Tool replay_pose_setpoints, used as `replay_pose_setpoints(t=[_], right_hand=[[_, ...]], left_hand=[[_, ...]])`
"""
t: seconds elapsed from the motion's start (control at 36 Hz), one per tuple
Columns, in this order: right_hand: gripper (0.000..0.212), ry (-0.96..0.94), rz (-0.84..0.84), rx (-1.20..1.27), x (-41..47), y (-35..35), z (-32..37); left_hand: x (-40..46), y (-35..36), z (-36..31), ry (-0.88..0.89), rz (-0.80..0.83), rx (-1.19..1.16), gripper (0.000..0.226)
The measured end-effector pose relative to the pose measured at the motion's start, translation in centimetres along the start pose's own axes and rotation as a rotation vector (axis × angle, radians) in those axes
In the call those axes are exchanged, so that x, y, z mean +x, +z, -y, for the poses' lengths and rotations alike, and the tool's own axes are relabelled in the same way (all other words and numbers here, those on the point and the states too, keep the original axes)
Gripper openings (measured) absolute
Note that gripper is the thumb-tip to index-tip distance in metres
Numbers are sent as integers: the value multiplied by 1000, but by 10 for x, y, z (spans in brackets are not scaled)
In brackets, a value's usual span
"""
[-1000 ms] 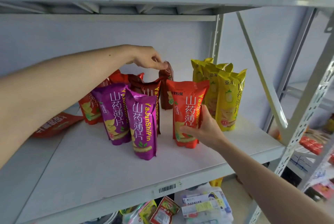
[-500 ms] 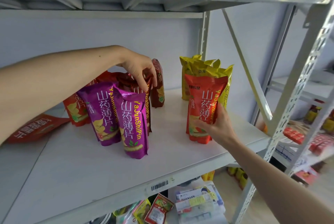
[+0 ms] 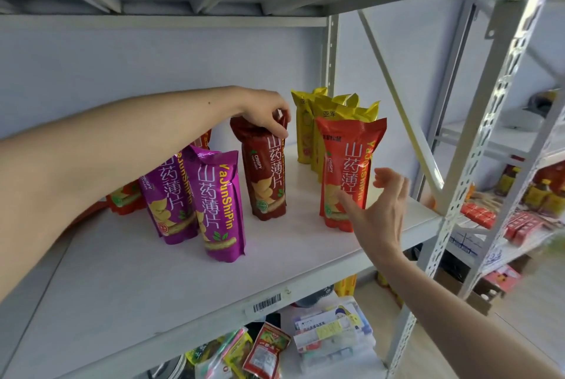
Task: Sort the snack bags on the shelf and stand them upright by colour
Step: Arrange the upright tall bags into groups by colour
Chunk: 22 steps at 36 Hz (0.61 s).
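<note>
Two hands: left hand [image 3: 265, 109] grasps maroon bag [image 3: 265, 170] top; right hand [image 3: 382, 210], at 4 o'clock, released beside red bag [image 3: 348, 170].

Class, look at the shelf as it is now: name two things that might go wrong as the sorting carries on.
1. The left hand pinches only the top of the dark red bag; it might swing or tip against the purple bags.
2. The right hand is open beside the orange-red bag, which stands unsupported just in front of the yellow bags; a nudge could topple it.
</note>
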State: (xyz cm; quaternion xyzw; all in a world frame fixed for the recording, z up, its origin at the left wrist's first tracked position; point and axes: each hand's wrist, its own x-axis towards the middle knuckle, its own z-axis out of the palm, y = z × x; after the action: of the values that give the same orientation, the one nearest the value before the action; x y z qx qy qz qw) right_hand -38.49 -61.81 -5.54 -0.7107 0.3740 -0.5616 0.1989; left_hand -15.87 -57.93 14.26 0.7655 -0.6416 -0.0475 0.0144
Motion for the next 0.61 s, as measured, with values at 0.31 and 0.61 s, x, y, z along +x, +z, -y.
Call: replay_pose_setpoints(t=[0.31,0.61], right_hand=[[56,-171,274,30,-20,61,56],[98,156,490,53,-6,133,53]], left_hand=[[3,-22,25,-96,-175,-226,55],[55,-28,75,-381,-189,-261,79]])
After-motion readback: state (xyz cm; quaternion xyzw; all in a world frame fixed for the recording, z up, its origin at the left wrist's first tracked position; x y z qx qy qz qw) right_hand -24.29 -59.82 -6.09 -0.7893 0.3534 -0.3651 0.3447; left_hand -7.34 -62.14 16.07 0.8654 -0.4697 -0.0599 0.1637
